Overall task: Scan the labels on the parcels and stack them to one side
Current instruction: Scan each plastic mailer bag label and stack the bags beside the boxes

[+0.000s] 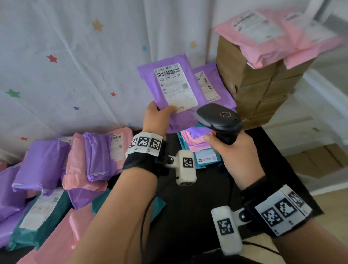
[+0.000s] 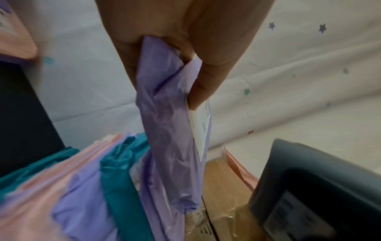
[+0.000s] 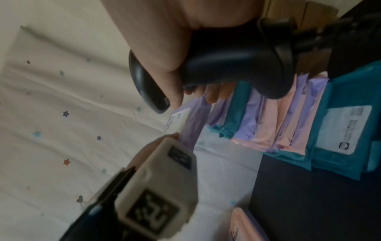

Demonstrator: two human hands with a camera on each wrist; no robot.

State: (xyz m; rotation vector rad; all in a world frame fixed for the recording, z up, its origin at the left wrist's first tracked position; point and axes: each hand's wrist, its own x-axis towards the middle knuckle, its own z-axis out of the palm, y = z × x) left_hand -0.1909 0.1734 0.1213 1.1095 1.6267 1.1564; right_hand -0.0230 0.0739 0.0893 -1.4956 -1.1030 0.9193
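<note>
1. Two hands at work over a dark table point(image 1: 191, 200): purple parcel point(image 1: 174, 96) raised in the left hand point(image 1: 159, 118), thumb pressed on the lower edge of its white label point(image 1: 174, 86), fingers curled behind the bag.
2. Seen edge-on from the left wrist camera, with the plastic bunched between thumb and fingers point(image 2: 208, 78).
3. Gripped in the right hand point(image 1: 233, 151), fingers clenched round the handle: a black barcode scanner point(image 1: 218, 118), held just below and to the right of the parcel, head turned toward it.
4. Judged as the scanning step: label faced up and toward the scanner, barcode at the top plainly exposed; whether read yet, impossible to tell.
5. Called for next, probably: scanner window lined up on the barcode, trigger squeezed, then the parcel laid on the scanned stack point(image 1: 199, 144) of teal, pink and purple bags beneath the scanner.
6. Heaped loosely at the left of the table: an unsorted pile point(image 1: 52, 175) of purple, pink and teal mailers, presumably still to be scanned.
7. No open container in view; contents of every bag hidden by opaque plastic.
8. Stacked at the right: sealed cardboard boxes point(image 1: 256, 85), topped by pink mailers point(image 1: 280, 39), with a second purple mailer point(image 1: 213, 85) leaning beside them.
</note>
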